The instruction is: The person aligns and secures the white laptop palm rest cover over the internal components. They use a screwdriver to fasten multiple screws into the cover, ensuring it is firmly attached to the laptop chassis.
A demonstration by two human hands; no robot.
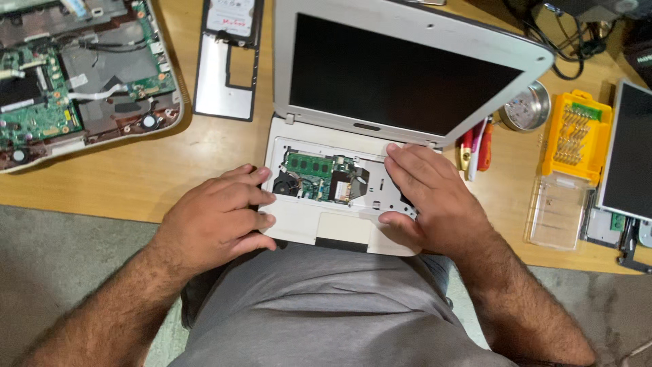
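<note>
A small white laptop (299, 224) lies open on the wooden desk (136, 170), its dark screen (401, 75) tilted back. The keyboard is off, so a green memory board (307, 164), a fan and other parts show inside. My left hand (214, 217) grips the laptop's left front edge, fingers curled over it. My right hand (428, 197) rests flat on the right side of the base, fingers spread over the inner metal plate and thumb on the palm rest.
A second opened laptop base (75, 75) with a green circuit board sits at far left. A grey panel with a hard drive (227, 61) lies beside it. Screwdrivers (475, 146), a metal bowl (526, 109), a yellow bit set (574, 136) and another screen (628, 149) are on the right.
</note>
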